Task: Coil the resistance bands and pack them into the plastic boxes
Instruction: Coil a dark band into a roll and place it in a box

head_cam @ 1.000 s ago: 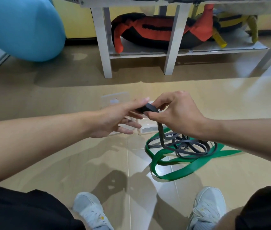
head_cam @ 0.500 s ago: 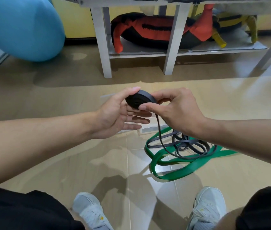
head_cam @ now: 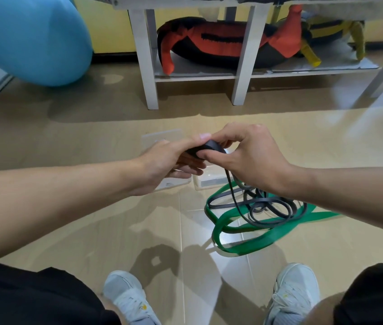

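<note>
Coiling the grey band (head_cam: 268,207) above the boxes (head_cam: 211,179).
Both hands grip the coil (head_cam: 209,147): left hand (head_cam: 169,160) cradles it, thumb on top; right hand (head_cam: 244,156) pinches its rim. The loose tail lies on the green band (head_cam: 244,245), just right of the boxes. Judged soft, light and springy; hold the coil across its faces so it cannot unwind.

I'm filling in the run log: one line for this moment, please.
step: coiling | both hands grip grey band roll | tail loose on floor | green band uncoiled | boxes empty
</note>
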`<state>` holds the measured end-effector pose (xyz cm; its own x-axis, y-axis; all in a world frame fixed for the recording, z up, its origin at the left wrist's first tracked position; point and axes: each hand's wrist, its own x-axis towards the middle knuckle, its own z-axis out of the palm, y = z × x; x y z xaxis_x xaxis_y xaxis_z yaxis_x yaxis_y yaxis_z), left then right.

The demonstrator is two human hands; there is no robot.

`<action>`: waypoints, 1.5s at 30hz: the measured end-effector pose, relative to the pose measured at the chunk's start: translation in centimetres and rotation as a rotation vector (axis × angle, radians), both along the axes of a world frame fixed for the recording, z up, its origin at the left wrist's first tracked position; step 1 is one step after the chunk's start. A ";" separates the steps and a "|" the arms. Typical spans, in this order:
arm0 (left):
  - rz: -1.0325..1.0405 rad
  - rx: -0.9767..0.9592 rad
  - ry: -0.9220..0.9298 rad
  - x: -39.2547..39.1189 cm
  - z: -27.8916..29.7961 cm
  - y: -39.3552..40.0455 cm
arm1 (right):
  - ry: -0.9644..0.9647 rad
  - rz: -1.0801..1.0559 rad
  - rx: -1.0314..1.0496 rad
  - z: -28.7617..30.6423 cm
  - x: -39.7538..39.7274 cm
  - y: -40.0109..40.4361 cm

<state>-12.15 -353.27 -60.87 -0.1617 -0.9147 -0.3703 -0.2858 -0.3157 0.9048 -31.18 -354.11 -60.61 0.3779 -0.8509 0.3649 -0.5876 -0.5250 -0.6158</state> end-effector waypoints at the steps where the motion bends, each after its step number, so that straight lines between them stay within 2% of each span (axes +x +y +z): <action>1: 0.022 0.024 0.038 0.0 0.0 0.0 | -0.032 0.001 0.017 -0.1 0.0 -0.1; 4: 0.066 0.120 0.171 0.2 0.0 -0.2 | -0.135 -0.012 0.090 -0.3 -0.3 -0.1; 8: -0.008 0.216 0.278 0.7 0.2 -0.1 | -0.199 -0.024 0.121 -0.3 -0.5 0.1; 10: -0.057 0.247 0.259 0.9 0.1 -0.1 | -0.171 -0.009 0.109 -0.1 -0.5 0.2; 12: -0.066 0.234 0.163 0.8 0.0 -0.1 | -0.114 -0.011 0.114 -0.1 -0.7 0.1; 15: -0.102 0.097 -0.089 0.2 0.1 0.3 | -0.032 -0.013 0.127 -0.2 -0.7 0.2; 17: -0.128 0.021 -0.161 -0.1 -0.1 0.6 | 0.032 0.003 0.070 -0.1 -0.4 0.5; 19: -0.102 -0.025 -0.151 -0.1 -0.4 0.6 | 0.063 0.008 0.033 0.0 -0.2 0.6; 21: -0.075 -0.025 -0.080 -0.1 -0.5 0.6 | 0.014 0.019 0.045 0.1 -0.1 0.5; 25: -0.038 0.111 0.173 -0.2 -0.4 0.5 | -0.072 0.014 0.064 -0.2 -0.3 0.2; 29: -0.066 0.193 0.264 0.0 -0.2 0.1 | -0.098 -0.046 0.051 -0.9 -0.5 0.1; 32: -0.076 0.242 0.228 0.4 -0.2 0.0 | -0.036 -0.039 0.033 -1.0 -0.6 0.1; 34: -0.045 0.243 0.124 0.6 -0.3 -0.1 | 0.007 -0.034 0.043 -0.9 -0.7 0.1; 38: -0.091 0.126 -0.099 0.2 -0.5 0.2 | 0.068 0.011 0.024 -0.7 -0.5 0.1; 41: -0.043 0.067 -0.078 0.0 -0.8 0.3 | 0.061 0.007 0.010 -0.5 -0.3 0.2; 45: 0.000 0.038 0.053 -0.3 -1.0 0.2 | 0.004 0.004 -0.028 -0.2 0.1 0.2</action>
